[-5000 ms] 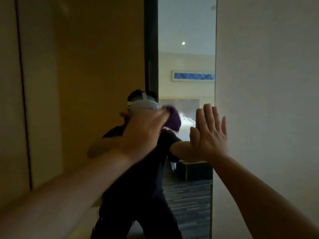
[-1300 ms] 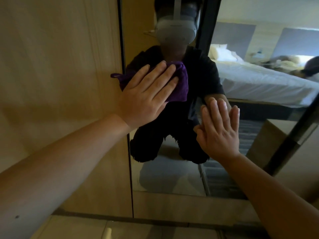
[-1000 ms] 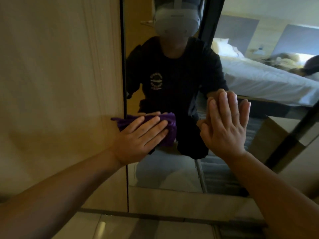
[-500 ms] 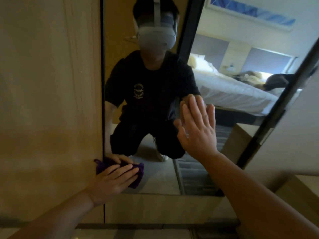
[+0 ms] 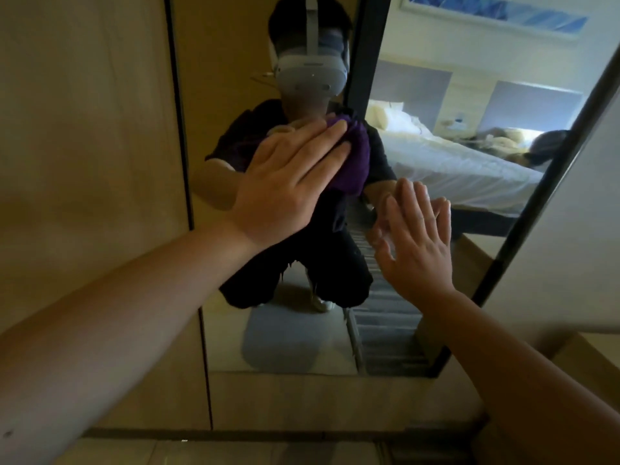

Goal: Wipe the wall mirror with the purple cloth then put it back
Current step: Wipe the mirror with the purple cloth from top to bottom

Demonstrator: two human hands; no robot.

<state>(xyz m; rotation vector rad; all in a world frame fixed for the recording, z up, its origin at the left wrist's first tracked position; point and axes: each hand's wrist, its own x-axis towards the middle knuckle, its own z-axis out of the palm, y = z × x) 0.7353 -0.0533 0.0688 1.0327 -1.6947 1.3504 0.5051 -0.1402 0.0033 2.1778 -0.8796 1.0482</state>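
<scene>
The tall wall mirror [image 5: 288, 344] runs between a wooden panel on the left and a dark frame on the right. My left hand [image 5: 288, 182] lies flat over the purple cloth [image 5: 352, 162] and presses it against the glass at mid height. The cloth bunches out past my fingertips. My right hand [image 5: 412, 243] is spread flat on the glass lower right of the cloth, holding nothing. The mirror reflects a crouching person in dark clothes with a white headset.
A light wooden panel [image 5: 90, 162] fills the left. A pale wall [image 5: 577, 250] stands to the right of the mirror's dark frame [image 5: 536, 203]. A wooden plinth [image 5: 302, 401] sits below the glass, above the floor. A white bed [image 5: 463, 166] shows in the reflection.
My left hand has swept the cloth from the mirror's lower left corner up to mid height and rightward. My right hand stays spread on the glass, now lower in view.
</scene>
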